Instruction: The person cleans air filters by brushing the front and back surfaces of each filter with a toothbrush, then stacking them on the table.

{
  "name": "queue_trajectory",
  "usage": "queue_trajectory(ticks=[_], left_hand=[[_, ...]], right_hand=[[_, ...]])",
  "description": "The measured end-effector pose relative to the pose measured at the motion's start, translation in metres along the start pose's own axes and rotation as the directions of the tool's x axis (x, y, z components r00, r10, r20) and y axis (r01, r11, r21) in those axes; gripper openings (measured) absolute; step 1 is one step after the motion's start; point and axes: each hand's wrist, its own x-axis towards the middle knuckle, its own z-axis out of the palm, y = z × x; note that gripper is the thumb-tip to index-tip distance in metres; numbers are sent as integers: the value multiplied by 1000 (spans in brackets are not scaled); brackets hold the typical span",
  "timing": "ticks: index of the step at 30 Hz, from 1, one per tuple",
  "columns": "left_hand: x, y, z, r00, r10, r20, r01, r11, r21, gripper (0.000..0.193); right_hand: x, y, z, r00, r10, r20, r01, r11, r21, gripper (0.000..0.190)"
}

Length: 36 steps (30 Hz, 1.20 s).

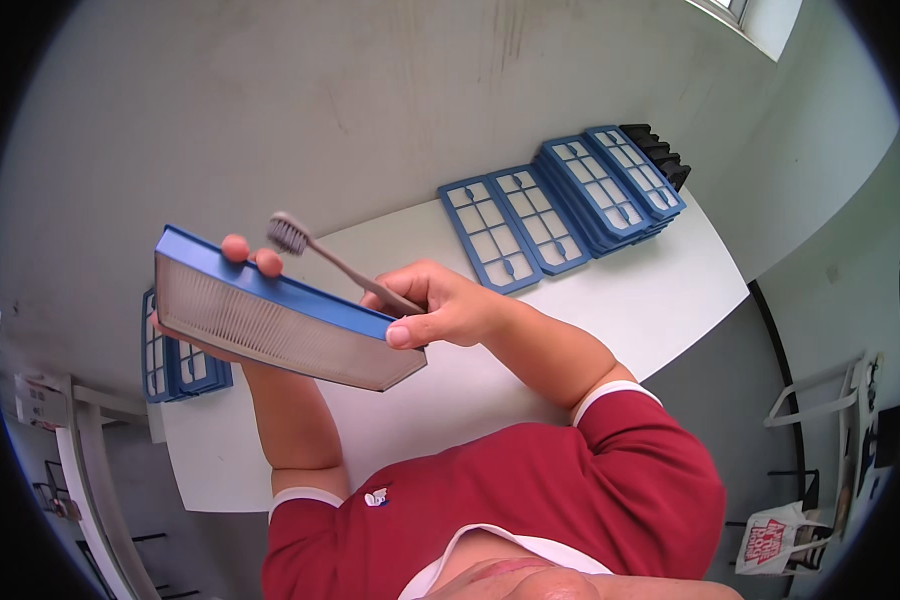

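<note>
A pleated air filter (285, 322) with a blue plastic frame is held up, tilted, above the white table. My left hand (251, 259) grips its left part, two fingertips on the upper blue edge and the rest mostly hidden behind it. My right hand (439, 304) pinches the filter's right end, thumb on the frame, and also holds a toothbrush (337, 262) by its handle. The brush head, with grey bristles, stands above the filter's blue edge, near my left fingertips.
Blue-framed filters (517, 225) lie in a row and in stacks along the table's (622, 307) back edge by the wall. Black parts (656, 154) stand at that row's far end. More blue-framed filters (193, 371) lie at the left. A bag (772, 540) hangs at the lower right.
</note>
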Motion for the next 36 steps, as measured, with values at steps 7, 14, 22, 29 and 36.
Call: queue_trajectory(ticks=[7,14,22,29,36], left_hand=[[-11,20,-4,721,559,-410,-276,775,569,57],[-7,14,8,684,635,-359,-160,611,776,53],[4,0,16,776,563,-285,53,392,919,53],[5,0,18,796,539,-276,78,362,929,52],[6,-2,17,837,482,-259,100,329,939,52]], right_hand=[[-49,-37,-19,933,-283,-222,185,908,-377,30],[-109,-56,-64,557,-673,-487,-359,334,-872,15],[-140,-48,-122,557,-636,-535,-797,-228,-559,17],[-139,-47,-135,541,-621,-567,-830,-287,-478,17],[-142,-45,-147,538,-618,-572,-837,-316,-446,17]])
